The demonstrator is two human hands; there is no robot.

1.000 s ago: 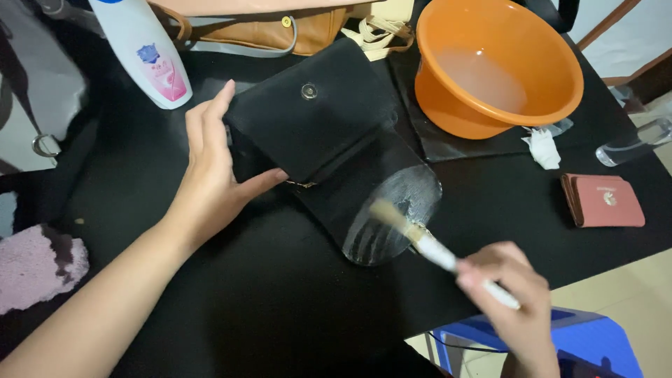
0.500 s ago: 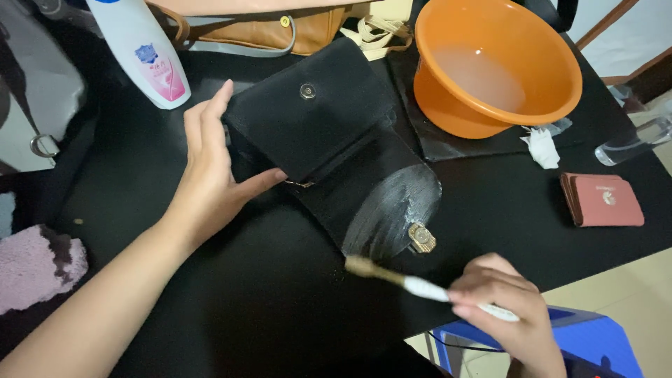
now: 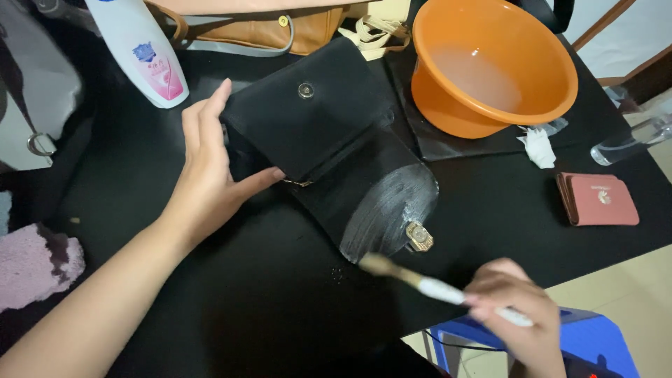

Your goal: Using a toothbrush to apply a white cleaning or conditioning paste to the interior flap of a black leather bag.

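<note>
Left hand pins the black bag flat, right hand clamped on a brush just off its soapy flap, mid-scrub; next stroke needs bristles back on the lather

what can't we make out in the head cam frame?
- Brush bristles: motion-blurred, head view.
- Right hand: wrist cut off by the bottom edge.
- Bottle: top cut off by the upper edge.
- Bag under the left hand: hidden by the palm.
- Tan bag: mostly out of frame.

Black table: handbag, basin, wallet.
</note>
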